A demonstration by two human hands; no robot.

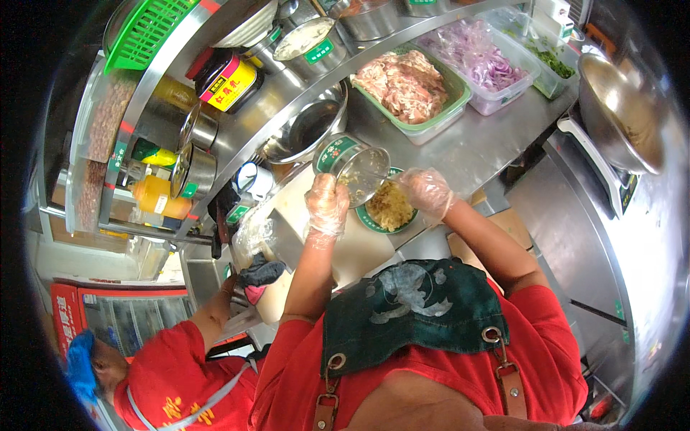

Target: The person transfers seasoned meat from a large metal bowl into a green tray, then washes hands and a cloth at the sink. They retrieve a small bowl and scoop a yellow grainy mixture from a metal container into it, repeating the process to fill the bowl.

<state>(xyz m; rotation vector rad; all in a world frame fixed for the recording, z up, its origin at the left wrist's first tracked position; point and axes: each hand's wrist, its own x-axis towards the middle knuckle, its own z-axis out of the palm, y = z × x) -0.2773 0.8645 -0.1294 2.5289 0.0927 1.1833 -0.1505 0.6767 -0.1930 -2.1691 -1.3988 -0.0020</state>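
My left hand (326, 203), in a clear plastic glove, grips the rim of a round stainless steel container (353, 167) that is tilted so its mouth faces right. Bits of pale minced food cling inside it. My right hand (428, 193), gloved too, is closed on the handle of a thin metal utensil (377, 175) that reaches into the container's mouth. Just below the container lies a green-rimmed plate (372, 223) with a heap of yellowish minced food (390, 207). The plate sits at the edge of a pale cutting board (358, 253).
Behind stand a steel bowl (338, 116), a green tub of raw sliced meat (463, 99) and a bin of sliced onions (485, 105). A large bowl (620, 113) rests on a scale (598, 161) at right. A steel shelf (264, 121) overhangs the left side. A co-worker (178, 366) is at lower left.
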